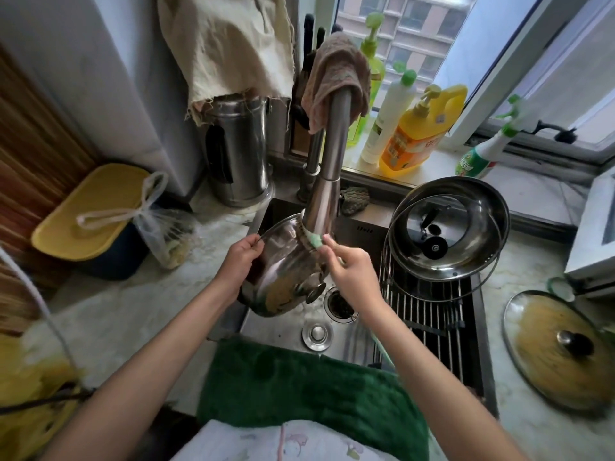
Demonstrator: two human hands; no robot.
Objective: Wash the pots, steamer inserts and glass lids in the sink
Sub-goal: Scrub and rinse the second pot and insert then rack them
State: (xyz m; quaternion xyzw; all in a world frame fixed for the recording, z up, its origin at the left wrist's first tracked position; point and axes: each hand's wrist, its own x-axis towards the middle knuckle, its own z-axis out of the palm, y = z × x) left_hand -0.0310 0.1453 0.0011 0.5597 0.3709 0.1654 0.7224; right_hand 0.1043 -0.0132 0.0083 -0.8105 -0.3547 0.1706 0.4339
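Observation:
Over the sink my left hand grips the rim of a steel pot, tilted on its side with its handle pointing to the drain. My right hand holds a green brush against the pot's upper rim, right under the faucet head. On the drying rack at the right sits a steel pot with a glass lid leaning in it. A second glass lid, soiled brown, lies on the counter at the far right.
A green towel covers the sink's front edge. Detergent bottles stand on the windowsill. A steel canister stands back left, with a yellow-lidded bin and a plastic bag beside it. A loose drain stopper lies in the basin.

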